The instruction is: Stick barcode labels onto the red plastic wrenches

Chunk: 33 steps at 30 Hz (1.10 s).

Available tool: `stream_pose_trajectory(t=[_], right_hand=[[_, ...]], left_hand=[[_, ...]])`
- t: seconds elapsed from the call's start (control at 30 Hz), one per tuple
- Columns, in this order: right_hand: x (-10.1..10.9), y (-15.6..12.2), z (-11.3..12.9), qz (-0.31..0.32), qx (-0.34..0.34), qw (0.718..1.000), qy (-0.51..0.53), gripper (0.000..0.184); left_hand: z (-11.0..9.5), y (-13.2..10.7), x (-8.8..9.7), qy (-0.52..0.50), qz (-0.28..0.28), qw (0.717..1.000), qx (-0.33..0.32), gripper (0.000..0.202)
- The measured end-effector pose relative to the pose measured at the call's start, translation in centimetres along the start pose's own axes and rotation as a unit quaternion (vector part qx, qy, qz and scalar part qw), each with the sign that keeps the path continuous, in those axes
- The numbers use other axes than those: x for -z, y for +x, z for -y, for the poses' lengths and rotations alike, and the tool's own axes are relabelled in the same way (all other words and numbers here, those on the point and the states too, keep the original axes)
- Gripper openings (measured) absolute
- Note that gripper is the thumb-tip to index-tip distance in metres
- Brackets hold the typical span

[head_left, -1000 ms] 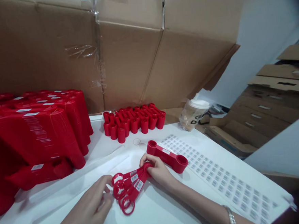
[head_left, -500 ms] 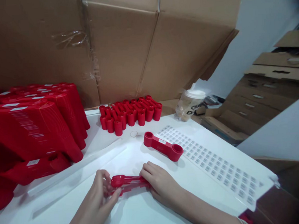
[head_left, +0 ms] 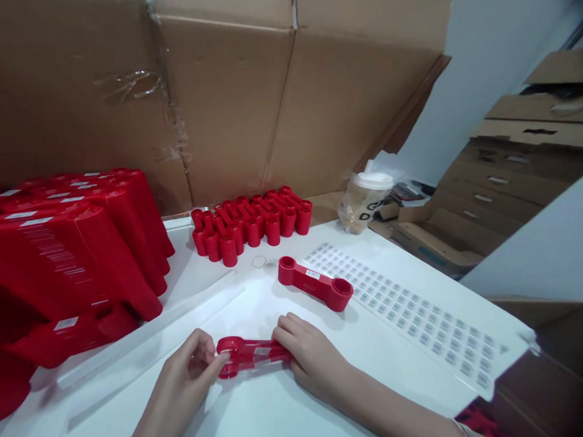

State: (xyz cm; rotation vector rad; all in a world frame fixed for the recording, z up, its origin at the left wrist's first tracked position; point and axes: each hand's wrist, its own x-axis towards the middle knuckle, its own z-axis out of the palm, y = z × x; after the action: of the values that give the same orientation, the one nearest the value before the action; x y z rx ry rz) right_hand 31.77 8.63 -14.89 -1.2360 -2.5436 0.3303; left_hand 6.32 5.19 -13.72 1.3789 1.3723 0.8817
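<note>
One barcoded red bar (head_left: 316, 283), another (head_left: 253, 353) between left hand (head_left: 175, 380), right hand (head_left: 308, 350), barcode sheet (head_left: 408, 317)

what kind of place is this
Probably a packing room or small warehouse: a pile of red plastic scoops, a sheet of barcode labels, and flattened cardboard boxes.

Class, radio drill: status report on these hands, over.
Left hand, right hand both on red plastic stack, opposite ends. Loose red piece ahead. Barcode sheet to the right.
</note>
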Motion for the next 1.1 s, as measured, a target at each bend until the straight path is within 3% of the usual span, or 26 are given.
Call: stream_pose_trajectory(t=[0.37,0.63,1.1], right_hand=[[0.1,0.0,-0.2,-0.013,-0.014,0.999,0.027,0.033],[0.1,0.0,-0.3,-0.022,-0.019,0.999,0.042,0.033],[0.1,0.0,-0.5,-0.017,-0.032,0.998,0.047,0.036]], left_hand=[[0.9,0.1,0.1,0.041,-0.012,0.997,-0.065,0.036],[1.7,-0.2,-0.3,0.051,-0.083,0.991,-0.088,0.036],[1.6,-0.1,-0.4,0.054,-0.059,0.995,-0.063,0.03]])
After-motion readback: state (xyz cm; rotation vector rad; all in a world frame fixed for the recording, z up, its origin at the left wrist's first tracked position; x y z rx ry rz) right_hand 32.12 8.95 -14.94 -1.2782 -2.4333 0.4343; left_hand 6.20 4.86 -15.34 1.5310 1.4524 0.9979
